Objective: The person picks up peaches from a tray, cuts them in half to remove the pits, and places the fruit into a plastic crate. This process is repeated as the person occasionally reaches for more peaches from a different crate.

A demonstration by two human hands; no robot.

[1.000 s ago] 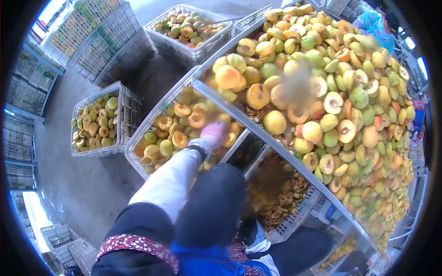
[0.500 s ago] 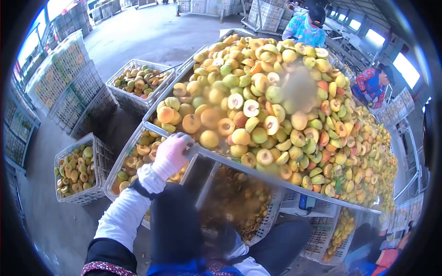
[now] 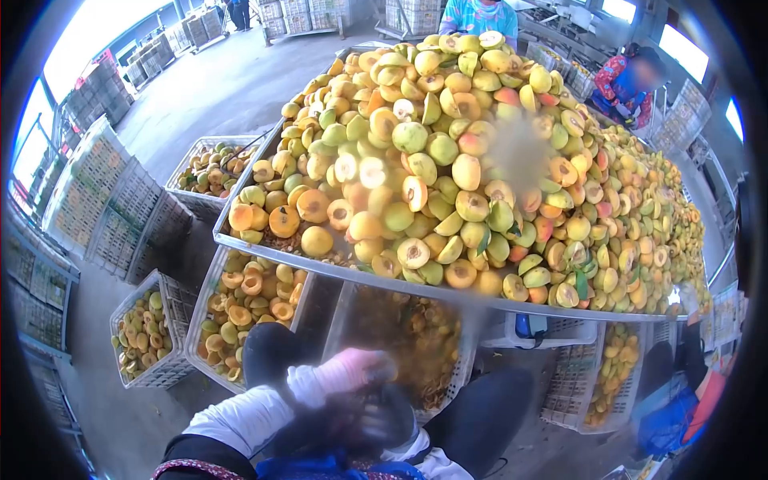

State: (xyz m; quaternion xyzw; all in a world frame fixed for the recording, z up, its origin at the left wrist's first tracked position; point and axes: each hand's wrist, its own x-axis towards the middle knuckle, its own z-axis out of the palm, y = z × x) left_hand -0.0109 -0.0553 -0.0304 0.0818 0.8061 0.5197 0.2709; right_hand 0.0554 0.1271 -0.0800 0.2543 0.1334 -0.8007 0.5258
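Observation:
My left hand (image 3: 352,372), in a pale glove with grey fingertips, is over my lap with its fingers curled inward. What it holds, if anything, I cannot tell. Just below it is my right hand (image 3: 386,418), dark and smeared, close to the left fingertips. Beyond both hands, a sloping metal-edged table (image 3: 384,282) carries a large heap of halved yellow stone fruit (image 3: 413,252), some with pits showing. Between my knees, under the table's edge, stands a crate (image 3: 340,326) with brownish scraps and pits inside.
Crates of fruit halves (image 3: 248,304) stand to my left, with another crate (image 3: 148,328) farther out. Tall crate stacks (image 3: 120,200) rise behind them. Two people (image 3: 480,18) (image 3: 624,88) are across the heap. At lower right are a crate (image 3: 572,384) and another person's blue clothing (image 3: 672,420).
My left hand has moved from the table's near left corner down to my lap, beside the right hand. The view has shifted, so the heap appears farther left.

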